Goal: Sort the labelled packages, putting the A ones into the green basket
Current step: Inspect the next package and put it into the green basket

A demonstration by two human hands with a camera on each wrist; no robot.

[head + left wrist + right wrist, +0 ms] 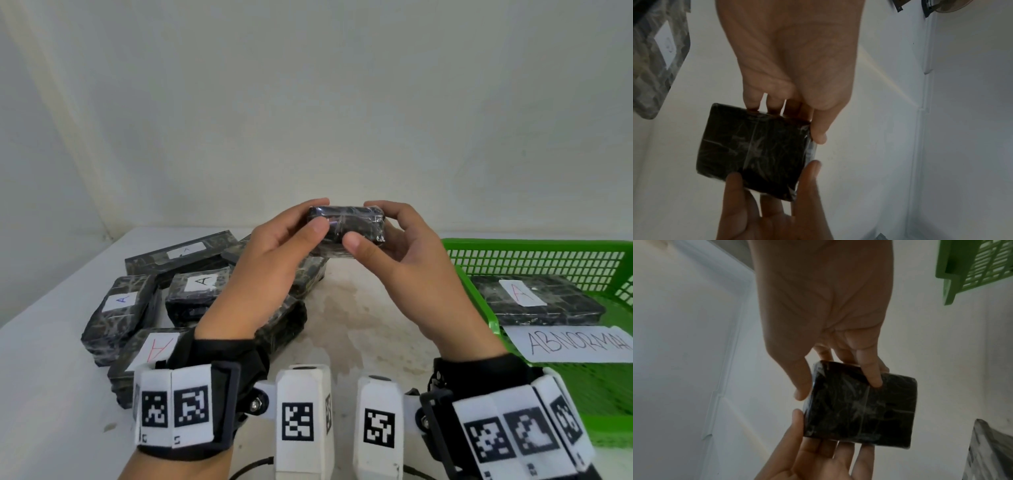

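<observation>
Both hands hold one small black film-wrapped package (346, 222) up above the table, between the pile and the basket. My left hand (317, 216) pinches its left end with thumb in front and fingers behind. My right hand (364, 222) grips the right end the same way. No label shows on the package (754, 151) (859, 407) in any view. The left wrist view has my left hand (787, 120) at the top, and the right wrist view has my right hand (838, 388) at the top. The green basket (472, 284) (953, 272) stands at the right.
Several dark wrapped packages with A labels (120, 305) (202, 284) lie piled at the left of the white table (359, 325). Inside the basket lie a package with a red A (524, 294) and a paper reading ABNORMAL (575, 342). A pale wall rises behind.
</observation>
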